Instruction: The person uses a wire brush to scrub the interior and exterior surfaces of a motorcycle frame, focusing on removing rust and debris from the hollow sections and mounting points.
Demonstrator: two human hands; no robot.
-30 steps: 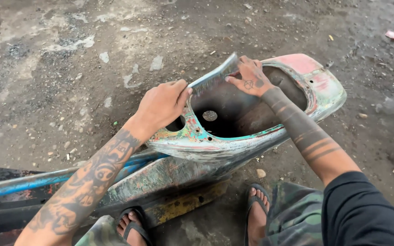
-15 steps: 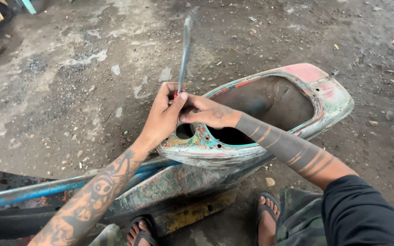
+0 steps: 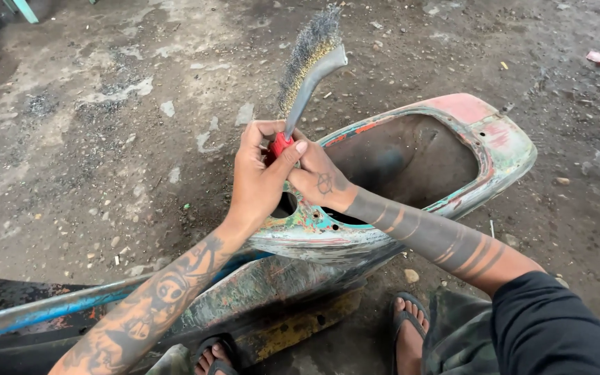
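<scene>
A wire brush (image 3: pixel 308 61) with a grey metal head and a red handle points up and away from me. My left hand (image 3: pixel 260 182) is wrapped around the red handle. My right hand (image 3: pixel 319 178) touches the same handle from the right side. Both hands hover over the near rim of an old scooter body shell (image 3: pixel 467 149), its paint worn to patches of teal, red and bare metal, with a deep hollow opening facing up.
The shell rests on a dirty concrete floor (image 3: pixel 105 139) strewn with pebbles and paint flakes. A blue metal tube (image 3: pixel 43 312) runs along the lower left. My sandalled feet (image 3: pixel 407 333) stand just under the shell. A small red scrap (image 3: pixel 597 57) lies far right.
My right hand left the shell's far rim and came to the left hand. The wire brush has been raised upright and both hands now meet on its red handle.
</scene>
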